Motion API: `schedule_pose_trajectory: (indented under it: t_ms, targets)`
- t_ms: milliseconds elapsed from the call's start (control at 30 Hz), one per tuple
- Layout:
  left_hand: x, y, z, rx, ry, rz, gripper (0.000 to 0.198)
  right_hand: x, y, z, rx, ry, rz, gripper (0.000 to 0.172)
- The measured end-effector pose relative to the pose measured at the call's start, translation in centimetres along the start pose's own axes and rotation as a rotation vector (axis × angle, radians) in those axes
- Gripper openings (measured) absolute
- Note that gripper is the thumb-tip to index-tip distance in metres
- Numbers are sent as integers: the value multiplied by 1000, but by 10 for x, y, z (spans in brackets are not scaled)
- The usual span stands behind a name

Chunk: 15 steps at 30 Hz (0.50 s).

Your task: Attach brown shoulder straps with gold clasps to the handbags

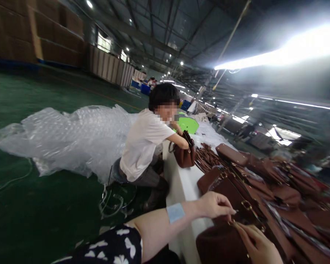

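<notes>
A brown handbag [220, 244] with gold-coloured fittings lies at the near edge of the white table, right in front of me. My left hand [216, 206] reaches over it from the left, thumb and fingertips pinched together; whatever is between them is too small to make out. Close beside it, my right hand [257, 242] has its fingers closed at the bag's upper edge, by a small gold-coloured fitting. The fingertips of both hands almost meet. Just beyond them lies another brown bag [209, 179] with straps and gold buckles.
Many brown bags [286, 196] and a bundle of brown straps [206, 157] cover the white table [178, 183]. Farther along, a seated person [145, 143] handles a brown bag [184, 156]. Clear plastic wrap [71, 139] spreads over the green floor [52, 205] to the left.
</notes>
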<state>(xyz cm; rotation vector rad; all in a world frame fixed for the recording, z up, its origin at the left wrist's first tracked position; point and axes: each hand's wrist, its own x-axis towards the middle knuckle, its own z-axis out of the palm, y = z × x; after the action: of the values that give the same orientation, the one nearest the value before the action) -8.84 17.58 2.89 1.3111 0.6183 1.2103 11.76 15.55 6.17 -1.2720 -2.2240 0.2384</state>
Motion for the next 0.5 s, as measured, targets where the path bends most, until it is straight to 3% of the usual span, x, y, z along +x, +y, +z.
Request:
schedule_pose_trajectory:
  t_ms: [233, 500]
  targets:
    - [-5, 19, -10, 548, -128, 225, 18, 1, -13, -1, -18, -67, 34, 41]
    - [-5, 17, -2, 750, -143, 291, 17, -3, -14, 1, -15, -98, 22, 38]
